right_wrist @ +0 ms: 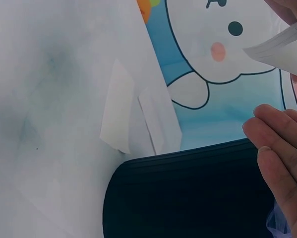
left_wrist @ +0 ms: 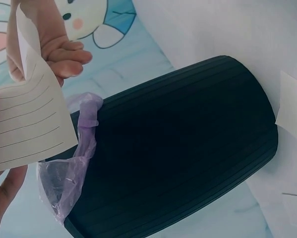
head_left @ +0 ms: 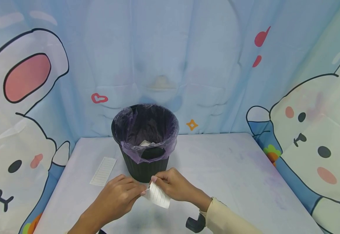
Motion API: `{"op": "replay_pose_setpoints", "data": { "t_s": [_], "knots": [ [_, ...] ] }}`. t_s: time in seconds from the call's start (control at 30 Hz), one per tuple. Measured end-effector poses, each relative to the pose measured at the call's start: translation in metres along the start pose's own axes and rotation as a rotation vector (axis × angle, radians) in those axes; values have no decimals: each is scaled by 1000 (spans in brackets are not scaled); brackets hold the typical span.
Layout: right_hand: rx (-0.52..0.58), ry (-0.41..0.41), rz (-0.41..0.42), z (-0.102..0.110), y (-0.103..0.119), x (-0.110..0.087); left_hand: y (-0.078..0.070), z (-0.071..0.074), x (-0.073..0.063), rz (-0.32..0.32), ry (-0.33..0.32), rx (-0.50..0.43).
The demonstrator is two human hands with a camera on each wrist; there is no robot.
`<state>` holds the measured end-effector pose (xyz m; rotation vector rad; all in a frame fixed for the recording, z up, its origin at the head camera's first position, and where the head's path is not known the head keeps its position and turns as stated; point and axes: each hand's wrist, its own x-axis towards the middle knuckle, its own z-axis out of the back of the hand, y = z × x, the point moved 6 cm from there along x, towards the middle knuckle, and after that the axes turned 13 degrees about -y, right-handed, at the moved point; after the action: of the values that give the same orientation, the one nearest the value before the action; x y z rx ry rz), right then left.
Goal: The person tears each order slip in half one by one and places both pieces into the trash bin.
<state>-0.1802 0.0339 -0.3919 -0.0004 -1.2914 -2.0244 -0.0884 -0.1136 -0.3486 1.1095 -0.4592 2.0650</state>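
Observation:
Between both hands, in front of a black bin, is a piece of white lined paper (head_left: 159, 196). My left hand (head_left: 119, 197) pinches its left edge between thumb and fingertips. My right hand (head_left: 174, 186) pinches its top edge, thumb on the near side. The hands are close together, their fingertips almost meeting. In the left wrist view, the lined paper (left_wrist: 27, 121) curves upward at one corner, beside the bin's rim. The right wrist view catches the paper's edge above the right hand's fingers (right_wrist: 282, 148).
The ribbed black bin (head_left: 142, 170) stands on the white-covered table with a purple plastic liner (head_left: 170, 143) over its rim; white paper (head_left: 145, 143) lies inside. A lined paper slip (head_left: 103, 171) lies left of it. A patterned curtain (head_left: 210, 65) hangs behind.

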Motion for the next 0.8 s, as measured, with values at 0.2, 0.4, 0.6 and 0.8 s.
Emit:
{"op": "replay_pose_setpoints", "data": {
  "t_s": [0.2,0.4,0.6,0.8],
  "knots": [
    [-9,-11,17,1,1,1,0,0,0,0,-2,0],
    [-18,-19,29,1,1,2,0,0,0,10,13,3],
    [-25,-23,34,2,0,2,0,1,1,13,16,-6],
    [-25,-23,48,3,-1,2,-1,1,2,11,23,-6]
  ]
}}
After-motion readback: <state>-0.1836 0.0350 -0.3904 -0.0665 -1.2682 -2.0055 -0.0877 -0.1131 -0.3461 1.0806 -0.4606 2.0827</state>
